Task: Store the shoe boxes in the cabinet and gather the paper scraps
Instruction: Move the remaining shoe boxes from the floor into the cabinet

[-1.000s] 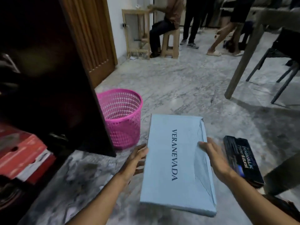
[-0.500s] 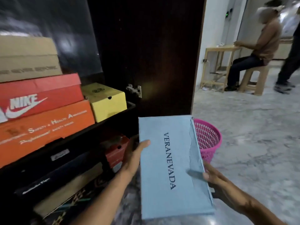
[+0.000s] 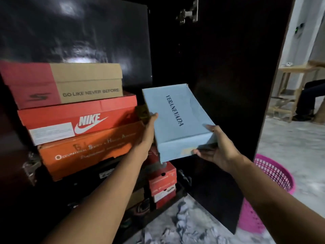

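I hold a light blue shoe box (image 3: 175,120) marked VERANEVADA in front of the open dark cabinet (image 3: 88,32). My left hand (image 3: 150,127) grips its left side. My right hand (image 3: 215,148) grips its near right corner, thumb on the lid. The box is tilted, raised to the height of the upper shelf, to the right of a stack there: a brown and red box (image 3: 66,83) on a red Nike box (image 3: 77,120) on an orange box (image 3: 88,150). A yellow box (image 3: 143,111) shows just behind my left hand.
The open cabinet door (image 3: 219,85) stands right behind the blue box. Red boxes (image 3: 162,184) and dark ones fill the lower shelf. A pink mesh basket (image 3: 270,191) sits on the marble floor at right. A seated person and a wooden table (image 3: 297,71) are at far right.
The blue box has been lifted from the floor and carried left and up to the upper shelf. My view turned from the floor to the cabinet interior.
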### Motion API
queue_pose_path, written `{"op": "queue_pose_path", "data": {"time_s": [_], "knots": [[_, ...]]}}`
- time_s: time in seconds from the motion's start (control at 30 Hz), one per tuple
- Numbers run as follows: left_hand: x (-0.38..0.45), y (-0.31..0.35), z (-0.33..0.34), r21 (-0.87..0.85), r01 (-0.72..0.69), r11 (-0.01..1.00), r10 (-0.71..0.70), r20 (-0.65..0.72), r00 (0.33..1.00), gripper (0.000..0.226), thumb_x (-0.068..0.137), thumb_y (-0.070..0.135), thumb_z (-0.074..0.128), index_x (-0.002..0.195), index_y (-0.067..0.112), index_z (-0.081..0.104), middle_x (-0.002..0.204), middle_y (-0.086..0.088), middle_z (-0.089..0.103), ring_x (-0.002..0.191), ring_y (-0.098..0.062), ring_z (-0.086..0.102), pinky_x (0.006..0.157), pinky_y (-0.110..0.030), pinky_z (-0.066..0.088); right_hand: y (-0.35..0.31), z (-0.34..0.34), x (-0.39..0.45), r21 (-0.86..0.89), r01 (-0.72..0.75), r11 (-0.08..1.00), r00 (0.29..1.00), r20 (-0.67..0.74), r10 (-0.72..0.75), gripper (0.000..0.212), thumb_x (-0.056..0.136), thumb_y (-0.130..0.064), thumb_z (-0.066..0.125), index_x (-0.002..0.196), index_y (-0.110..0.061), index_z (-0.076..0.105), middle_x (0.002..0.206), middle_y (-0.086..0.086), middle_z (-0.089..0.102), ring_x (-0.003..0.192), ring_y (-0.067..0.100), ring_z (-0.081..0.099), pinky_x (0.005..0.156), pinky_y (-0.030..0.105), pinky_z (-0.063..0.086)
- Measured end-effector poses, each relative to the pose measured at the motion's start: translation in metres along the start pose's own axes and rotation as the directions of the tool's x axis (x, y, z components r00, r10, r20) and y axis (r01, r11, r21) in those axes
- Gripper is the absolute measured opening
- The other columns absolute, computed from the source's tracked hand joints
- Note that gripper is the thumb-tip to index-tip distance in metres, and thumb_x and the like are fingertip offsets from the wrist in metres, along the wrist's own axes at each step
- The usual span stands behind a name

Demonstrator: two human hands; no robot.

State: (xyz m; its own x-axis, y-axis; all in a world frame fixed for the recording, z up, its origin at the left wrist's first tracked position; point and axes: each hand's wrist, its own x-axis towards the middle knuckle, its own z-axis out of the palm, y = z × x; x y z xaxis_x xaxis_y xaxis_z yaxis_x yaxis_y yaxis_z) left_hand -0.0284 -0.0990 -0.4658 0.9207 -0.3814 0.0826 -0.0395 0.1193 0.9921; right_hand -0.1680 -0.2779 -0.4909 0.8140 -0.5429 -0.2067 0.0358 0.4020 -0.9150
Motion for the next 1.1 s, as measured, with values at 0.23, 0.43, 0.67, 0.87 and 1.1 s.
{"op": "queue_pose_path", "data": {"time_s": [0.23,0.43,0.67,0.87,1.1], "knots": [[0.003,-0.015,-0.023,0.192,-0.178,0.965,0.206,-0.137,0.969,0.068,0.073,0.076,0.063,0.107,0.017,0.065,0.095,0.0,0.071,0.092,-0.023,0.069,0.071,-0.033,0.047,-0.044,0.055,0.058,-0.017,-0.074,0.997,0.997,-0.038,0.073,0.044,0.085,-0.052,0.069,0.109,-0.02,0.053,0.126,0.019,0.055,0.107,0.043,0.068,0.06,0.039,0.06],[0.024,-0.006,-0.025,0.179,-0.128,0.976,0.159,-0.172,0.972,0.049,0.086,0.056,0.071,0.124,0.027,0.058,0.102,0.017,0.063,0.088,-0.02,0.075,0.085,-0.035,0.056,-0.052,0.094,0.085,-0.11,0.061,0.992,0.996,-0.062,-0.068,0.044,0.094,-0.047,0.067,0.124,-0.02,0.049,0.113,0.014,0.057,0.102,0.037,0.073,0.062,0.036,0.061],[0.037,-0.004,-0.03,0.131,-0.089,0.987,0.11,-0.156,0.982,0.067,0.066,0.062,0.07,0.124,0.028,0.064,0.122,-0.009,0.071,0.109,-0.023,0.07,0.078,-0.032,0.052,-0.023,0.126,0.104,-0.189,0.113,0.975,0.991,0.089,-0.098,0.022,0.102,-0.016,0.054,0.12,-0.009,0.066,0.132,0.015,0.068,0.114,0.034,0.072,0.098,0.04,0.055],[0.027,-0.024,-0.019,0.155,-0.068,0.986,0.096,-0.178,0.979,0.04,0.081,0.047,0.068,0.116,0.028,0.063,0.12,0.002,0.07,0.104,-0.019,0.069,0.089,-0.036,0.056,0.005,0.118,0.091,-0.45,0.305,0.839,0.943,0.265,-0.2,0.028,0.103,-0.016,0.054,0.124,-0.007,0.069,0.117,0.009,0.064,0.101,0.027,0.061,0.087,0.037,0.049],[-0.026,-0.079,0.064,0.158,-0.063,0.985,0.077,-0.088,0.993,0.016,0.095,0.017,0.063,0.105,0.009,0.073,0.093,-0.001,0.072,0.087,-0.018,0.069,0.073,-0.029,0.055,0.031,-0.005,0.032,-0.634,0.516,0.575,0.856,0.383,-0.346,0.017,0.094,-0.02,0.065,0.104,-0.023,0.078,0.085,-0.016,0.071,0.091,0.007,0.067,0.089,0.034,0.054]]}}
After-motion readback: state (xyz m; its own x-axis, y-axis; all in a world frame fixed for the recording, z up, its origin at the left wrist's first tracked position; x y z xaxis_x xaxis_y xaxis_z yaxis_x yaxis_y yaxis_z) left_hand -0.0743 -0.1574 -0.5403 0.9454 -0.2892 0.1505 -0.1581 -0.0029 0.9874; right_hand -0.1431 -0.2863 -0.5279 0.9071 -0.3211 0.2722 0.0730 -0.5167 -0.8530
